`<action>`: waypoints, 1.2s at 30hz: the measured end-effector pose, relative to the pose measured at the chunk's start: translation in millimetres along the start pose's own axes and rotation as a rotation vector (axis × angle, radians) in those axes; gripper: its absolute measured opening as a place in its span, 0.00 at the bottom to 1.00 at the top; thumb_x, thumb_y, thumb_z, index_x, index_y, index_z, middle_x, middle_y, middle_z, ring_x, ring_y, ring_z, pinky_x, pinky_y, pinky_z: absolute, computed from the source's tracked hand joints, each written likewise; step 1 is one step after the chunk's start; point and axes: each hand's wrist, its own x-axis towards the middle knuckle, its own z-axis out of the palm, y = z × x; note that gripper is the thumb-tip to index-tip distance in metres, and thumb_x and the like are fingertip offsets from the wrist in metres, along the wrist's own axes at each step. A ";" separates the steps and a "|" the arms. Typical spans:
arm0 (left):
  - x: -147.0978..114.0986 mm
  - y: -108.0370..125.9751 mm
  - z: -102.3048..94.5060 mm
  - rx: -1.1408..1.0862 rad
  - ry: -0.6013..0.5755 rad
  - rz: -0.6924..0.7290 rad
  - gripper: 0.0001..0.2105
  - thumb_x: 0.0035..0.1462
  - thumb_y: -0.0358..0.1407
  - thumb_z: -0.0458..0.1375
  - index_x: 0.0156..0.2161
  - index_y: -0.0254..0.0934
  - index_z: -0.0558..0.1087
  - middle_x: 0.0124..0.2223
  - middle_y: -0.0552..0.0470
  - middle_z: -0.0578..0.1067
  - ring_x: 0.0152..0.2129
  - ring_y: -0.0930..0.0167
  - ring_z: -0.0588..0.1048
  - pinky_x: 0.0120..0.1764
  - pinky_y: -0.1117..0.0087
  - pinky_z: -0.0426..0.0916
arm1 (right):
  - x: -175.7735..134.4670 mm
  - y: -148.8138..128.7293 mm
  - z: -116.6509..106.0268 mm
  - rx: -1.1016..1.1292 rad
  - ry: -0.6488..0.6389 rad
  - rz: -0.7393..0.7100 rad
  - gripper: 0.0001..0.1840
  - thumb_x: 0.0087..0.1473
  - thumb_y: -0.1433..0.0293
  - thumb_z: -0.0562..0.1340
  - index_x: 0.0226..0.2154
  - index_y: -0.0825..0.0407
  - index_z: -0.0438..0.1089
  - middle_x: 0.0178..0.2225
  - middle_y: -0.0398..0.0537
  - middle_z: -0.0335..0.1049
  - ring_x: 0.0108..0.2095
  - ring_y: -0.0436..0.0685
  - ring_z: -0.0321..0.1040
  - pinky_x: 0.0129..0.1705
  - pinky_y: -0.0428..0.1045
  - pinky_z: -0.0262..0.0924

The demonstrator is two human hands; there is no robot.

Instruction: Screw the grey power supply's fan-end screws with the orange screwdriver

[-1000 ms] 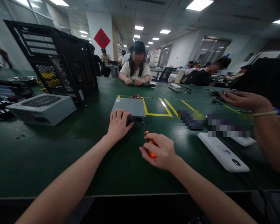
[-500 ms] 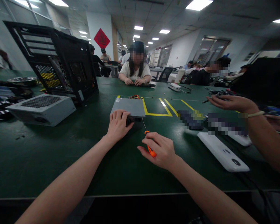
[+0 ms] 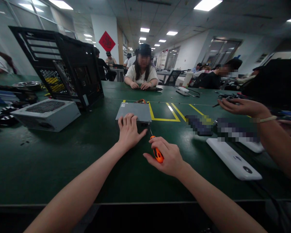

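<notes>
A black computer case (image 3: 72, 68) stands on the green table (image 3: 131, 181). To the right of this case, and a little nearer to the camera, lies a grey metal box (image 3: 134, 109). Its face with the dark socket points toward the camera, and orange wires (image 3: 142, 101) come out at its far side; which side of it is the longest, I cannot tell.

The left hand (image 3: 129, 131), right of the case, is spread over the near edge of the box, the thumb well apart from the fingers. Further right from the case is the right hand (image 3: 168, 155) — its fingers are bent around the handle of a screwdriver (image 3: 158, 156), while the thumb stands away. The long axis of the screwdriver goes forward and slightly left, with the tip at the near right corner of the box; whether it touches there, I cannot tell.

Yellow tape lines (image 3: 165, 119) are to the right of the case, and a second grey box (image 3: 46, 113) lies just in front of it. A white device (image 3: 232, 158) and a co-worker's hand (image 3: 243, 107) are far to its right. Behind the case is a pillar (image 3: 103, 24) with a red sign (image 3: 107, 41); another person (image 3: 144, 72) sits across the table, right of the case.
</notes>
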 end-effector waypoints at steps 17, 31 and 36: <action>3.5 9.6 5.8 0.000 0.035 -0.115 0.25 0.46 0.47 0.58 0.45 0.35 0.57 0.49 0.40 0.62 0.52 0.57 0.58 0.58 0.50 0.41 | 2.2 2.6 -4.6 0.054 0.018 0.019 0.06 0.51 0.68 0.58 0.25 0.53 0.66 0.31 0.48 0.70 0.28 0.50 0.66 0.30 0.48 0.62; 4.9 10.7 9.9 -0.012 0.045 -0.134 0.24 0.47 0.46 0.58 0.45 0.36 0.57 0.49 0.40 0.61 0.52 0.57 0.58 0.58 0.48 0.39 | 4.1 3.9 -3.9 0.073 0.032 0.003 0.07 0.50 0.70 0.58 0.25 0.54 0.68 0.29 0.49 0.70 0.27 0.51 0.67 0.29 0.48 0.62; 4.6 10.5 10.5 0.008 0.060 -0.133 0.24 0.46 0.46 0.59 0.45 0.35 0.57 0.48 0.41 0.62 0.51 0.58 0.58 0.59 0.50 0.40 | 4.2 2.9 -4.0 0.067 0.025 -0.007 0.06 0.50 0.70 0.58 0.25 0.54 0.68 0.29 0.48 0.70 0.27 0.51 0.67 0.29 0.48 0.62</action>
